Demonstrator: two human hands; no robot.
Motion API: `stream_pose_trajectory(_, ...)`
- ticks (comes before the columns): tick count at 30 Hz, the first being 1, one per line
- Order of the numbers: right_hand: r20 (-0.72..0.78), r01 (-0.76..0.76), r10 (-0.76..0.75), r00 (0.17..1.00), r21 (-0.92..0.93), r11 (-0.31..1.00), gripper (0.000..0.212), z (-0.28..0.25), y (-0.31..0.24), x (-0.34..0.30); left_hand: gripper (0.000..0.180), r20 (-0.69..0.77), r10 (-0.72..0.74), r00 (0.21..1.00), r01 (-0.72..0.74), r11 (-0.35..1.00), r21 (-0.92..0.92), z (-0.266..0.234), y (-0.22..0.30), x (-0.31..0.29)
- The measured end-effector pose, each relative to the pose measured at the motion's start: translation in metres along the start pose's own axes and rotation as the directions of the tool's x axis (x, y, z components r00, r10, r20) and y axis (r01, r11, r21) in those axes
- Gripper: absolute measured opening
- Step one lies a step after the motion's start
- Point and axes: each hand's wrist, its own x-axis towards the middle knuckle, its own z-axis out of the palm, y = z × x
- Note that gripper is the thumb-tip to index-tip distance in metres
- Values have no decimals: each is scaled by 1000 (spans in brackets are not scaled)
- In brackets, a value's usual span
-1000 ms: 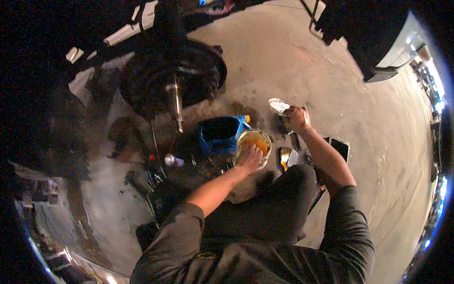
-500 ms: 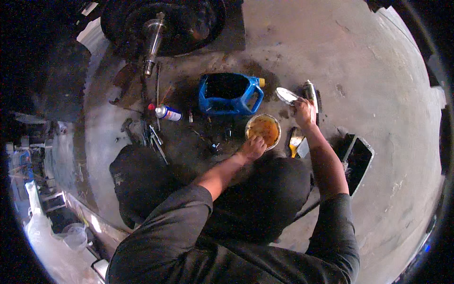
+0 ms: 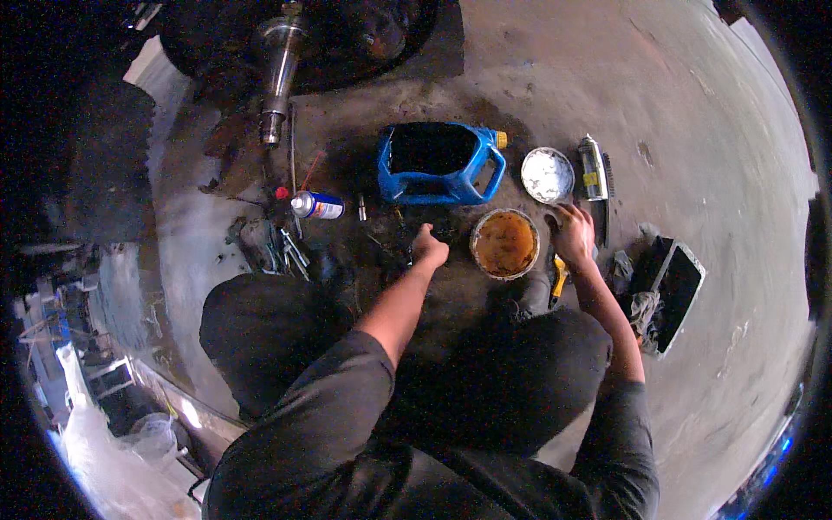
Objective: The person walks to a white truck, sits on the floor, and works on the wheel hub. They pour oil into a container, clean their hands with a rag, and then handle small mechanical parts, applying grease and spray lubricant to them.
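A round tub point(image 3: 476, 259) of orange-brown grease point(image 3: 505, 243) stands uncovered in front of my knees. Its likely lid, a round white smeared disc point(image 3: 548, 174), lies on the floor beyond it to the right. My right hand point(image 3: 574, 236) is just below the disc, apart from it, fingers spread and holding nothing. To the left of the tub, my left hand point(image 3: 430, 249) reaches low over small dark parts on the floor. Its fingers are curled; what they may hold is hidden. A cut-open blue jerrycan point(image 3: 438, 187) lies on its side beyond both hands.
A blue-and-white spray can point(image 3: 317, 205) with a red straw lies left, near metal tools point(image 3: 293, 250). At right are a wire brush point(image 3: 608, 178), a cylindrical canister point(image 3: 592, 169), a yellow-handled brush point(image 3: 559, 279) and a dark bin point(image 3: 672, 290) with rags. A metal axle shaft point(image 3: 279, 82) juts in at the top.
My right hand has let go of the white disc, now flat on the floor, and drawn back. My left hand has left the grease tub and moved left over the small parts.
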Motion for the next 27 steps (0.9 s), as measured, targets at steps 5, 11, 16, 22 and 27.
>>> stream_pose_trajectory(5, -149, -251, 251, 956, 22, 968, 29, -47, -4, -70, 48, -75, -123, 990, 125, 992, 26, 20, 26, -4)
stream_pose_trajectory(11, -254, -424, 428, 867, 73, 903, 23, -85, 7, -150, 22, -159, 26, 987, 19, 960, 278, 8, 60, -14)
stream_pose_trajectory(16, -313, -505, 520, 795, 135, 853, 24, -111, -3, -171, 42, -232, 99, 968, -72, 990, 122, 8, 42, -9)
stream_pose_trajectory(22, -381, -427, 440, 813, 124, 896, 21, -179, -11, -154, 56, -371, 535, 759, -599, 798, -74, -12, 15, -1)
stream_pose_trajectory(27, -246, -205, 285, 926, 304, 930, 28, -247, -98, -90, 45, -218, 711, 669, -741, 662, -112, -101, 52, -27)
